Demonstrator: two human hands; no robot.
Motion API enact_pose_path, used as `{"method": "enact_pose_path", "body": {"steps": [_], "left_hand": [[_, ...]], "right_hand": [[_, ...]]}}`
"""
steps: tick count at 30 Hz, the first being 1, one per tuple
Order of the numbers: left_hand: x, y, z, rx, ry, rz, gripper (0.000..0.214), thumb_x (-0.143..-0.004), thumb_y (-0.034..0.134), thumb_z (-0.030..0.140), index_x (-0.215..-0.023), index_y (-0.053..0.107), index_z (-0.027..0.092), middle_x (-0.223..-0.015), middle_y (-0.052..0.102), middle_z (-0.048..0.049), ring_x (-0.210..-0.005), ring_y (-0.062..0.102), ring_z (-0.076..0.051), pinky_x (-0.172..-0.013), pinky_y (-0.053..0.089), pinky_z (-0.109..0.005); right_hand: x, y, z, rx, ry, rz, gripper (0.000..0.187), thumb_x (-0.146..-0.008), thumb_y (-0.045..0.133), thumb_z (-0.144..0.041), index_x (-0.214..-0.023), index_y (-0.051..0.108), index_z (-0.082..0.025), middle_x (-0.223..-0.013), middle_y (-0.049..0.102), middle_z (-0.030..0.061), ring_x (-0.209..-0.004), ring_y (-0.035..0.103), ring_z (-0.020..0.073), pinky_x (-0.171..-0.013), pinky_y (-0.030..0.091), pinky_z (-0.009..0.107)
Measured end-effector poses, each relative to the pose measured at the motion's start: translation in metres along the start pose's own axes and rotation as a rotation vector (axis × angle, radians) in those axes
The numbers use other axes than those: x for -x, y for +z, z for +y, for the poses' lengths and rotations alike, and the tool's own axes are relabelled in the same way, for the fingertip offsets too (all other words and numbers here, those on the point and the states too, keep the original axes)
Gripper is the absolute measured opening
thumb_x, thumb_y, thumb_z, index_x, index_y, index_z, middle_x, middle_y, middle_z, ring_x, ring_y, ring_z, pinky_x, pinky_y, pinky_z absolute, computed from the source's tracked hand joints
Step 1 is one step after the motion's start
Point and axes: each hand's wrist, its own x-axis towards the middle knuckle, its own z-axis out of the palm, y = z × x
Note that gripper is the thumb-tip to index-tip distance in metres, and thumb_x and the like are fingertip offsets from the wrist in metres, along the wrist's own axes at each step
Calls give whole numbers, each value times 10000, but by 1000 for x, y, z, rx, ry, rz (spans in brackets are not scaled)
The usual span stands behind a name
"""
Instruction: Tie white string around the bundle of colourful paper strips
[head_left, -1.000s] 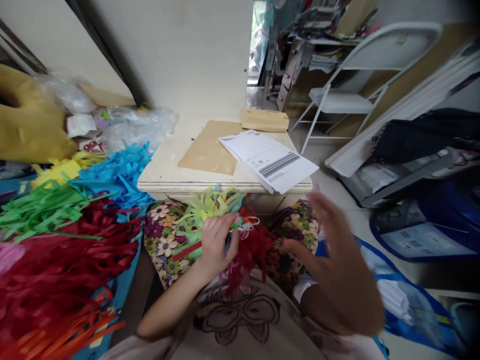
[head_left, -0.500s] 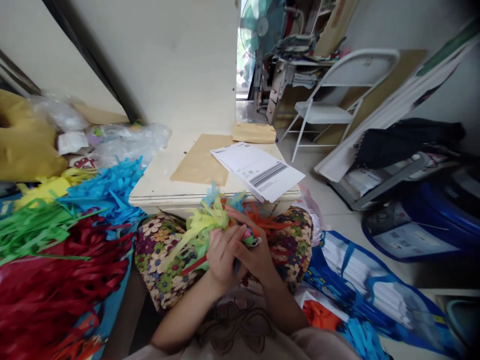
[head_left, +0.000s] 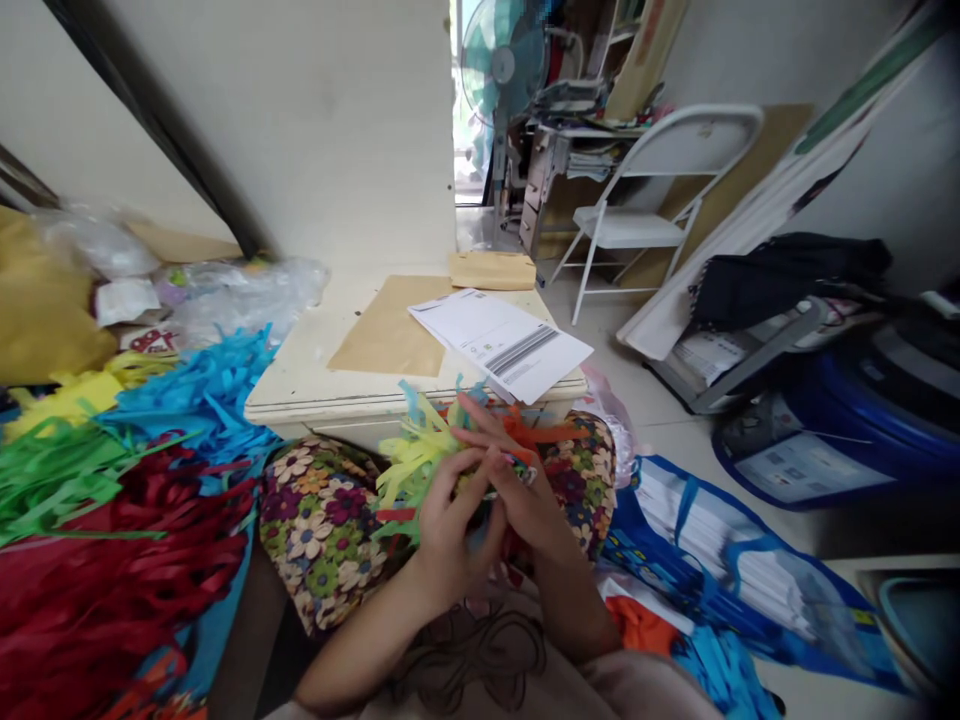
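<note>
Gripping multicoloured paper-strip bundle (head_left: 431, 450) with both your hands: left hand (head_left: 448, 525) wraps lower part, right hand (head_left: 517, 490) pinches top. Tabletop (head_left: 300, 370) just beyond, white sheets (head_left: 499, 340) lying on it.

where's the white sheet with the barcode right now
In the head view the white barcode sheet lies on the right side of the low cream table, overlapping the brown envelope and overhanging the near edge, just beyond the hands.
</note>
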Motion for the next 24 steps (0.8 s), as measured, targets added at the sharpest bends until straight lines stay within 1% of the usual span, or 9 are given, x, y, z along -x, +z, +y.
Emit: {"method": "enact_pose_path", "body": {"steps": [3,6,7,9,11,14,17,21,24], "left_hand": [[-1,-4,1,90,-47,-113,542,-692,457,101,-1216,335,163,-1082,393,-106,-1036,395,-175,-871,372,-298],[4,-8,1,235,-81,-136,526,-730,419,249,-1235,308,156,-1144,319,-125,-1109,320,-226,-912,328,-375],[6,-8,2,276,-95,-108,507,-746,400,297,-1229,322,162,-1143,317,-121,-1109,318,-230,-909,329,-380],[11,-7,3,337,-122,-26,485,-766,365,380,-1205,364,174,-1120,343,-111,-1084,336,-227,-888,346,-369],[16,-4,5,376,-155,43,488,-765,348,438,-1174,406,179,-1089,383,-103,-1058,353,-226,-868,357,-358],[23,2,7,402,-215,164,512,-746,346,496,-1143,437,186,-1067,418,-95,-1053,354,-236,-865,349,-366],[27,8,9,419,-250,227,536,-735,342,532,-1142,434,195,-1078,417,-93,-1064,348,-249,-885,331,-391],[26,4,11,497,-275,201,548,-738,325,548,-1155,424,207,-1100,408,-101,-1054,381,-248,-883,346,-393],[23,-14,8,500,-268,3,545,-735,371,528,-1154,435,184,-1102,443,-123,-1024,436,-250,-834,397,-379]], "right_hand": [[-4,-5,-1,96,-29,40,342,-820,343,-425,-1004,583,-263,-1238,422,12,-1208,263,185,-1026,68,408],[-5,-5,-2,217,-98,88,329,-777,423,-430,-956,608,-224,-1282,362,29,-1219,238,202,-1026,-12,408],[-5,-4,-3,248,-126,98,351,-732,488,-439,-956,607,-197,-1289,347,52,-1217,240,215,-1029,-1,403],[-2,-1,-5,291,-160,118,460,-621,609,-434,-979,589,-146,-1297,325,98,-1211,251,235,-1032,81,384],[1,2,-5,313,-164,130,538,-556,663,-410,-1001,571,-121,-1306,302,116,-1210,250,242,-1017,169,365],[4,4,-4,314,-138,106,509,-563,665,-382,-996,569,-133,-1310,298,102,-1207,257,240,-1001,220,360],[5,5,-6,301,-103,49,377,-618,631,-328,-953,592,-162,-1266,378,75,-1196,281,230,-997,228,373],[6,1,-14,264,-39,-22,173,-725,531,-252,-856,639,-220,-1178,486,20,-1181,316,200,-998,226,377],[11,-18,-11,200,-17,95,186,-755,493,-254,-866,643,-252,-1179,486,-4,-1180,321,196,-994,234,382]]}}
